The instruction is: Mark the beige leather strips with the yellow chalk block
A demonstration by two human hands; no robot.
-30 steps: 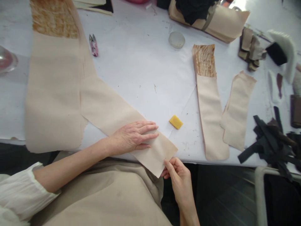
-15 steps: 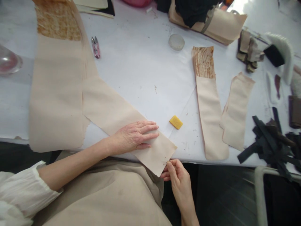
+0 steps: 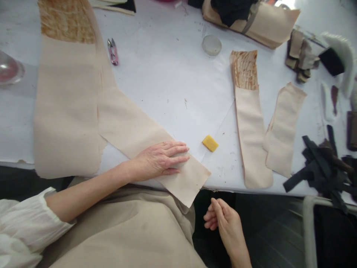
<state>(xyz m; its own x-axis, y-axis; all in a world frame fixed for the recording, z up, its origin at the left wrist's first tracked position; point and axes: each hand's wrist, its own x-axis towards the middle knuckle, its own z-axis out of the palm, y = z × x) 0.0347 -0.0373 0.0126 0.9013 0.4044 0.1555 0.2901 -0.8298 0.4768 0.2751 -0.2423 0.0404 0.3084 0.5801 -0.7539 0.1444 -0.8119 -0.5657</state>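
My left hand (image 3: 163, 160) lies flat, fingers stretched, on a beige leather strip (image 3: 134, 119). The strip runs slantwise from a stack of wide beige leather pieces (image 3: 67, 111), and its end corner hangs past the table's front edge. One small dark speck shows near that end. Off the edge, to the right of the corner, is my right hand (image 3: 224, 219). Its thumb presses against curled fingers, apart from the leather; whether something tiny is between them is hidden. A yellow block (image 3: 210, 143), rubber-like, rests on the table just beyond the strip's end.
Pink thread snips (image 3: 113, 52) and a clear round disc (image 3: 211, 45) lie farther back. To the right are narrower leather pieces (image 3: 252, 137), more beige pieces (image 3: 286, 130) and black strips (image 3: 318, 167). A pale-rimmed bin (image 3: 308, 227) stands below the front edge.
My right hand has let go of the strip's corner and moved right and down, off the edge. Most of the dark specks there are gone. My left hand stays put.
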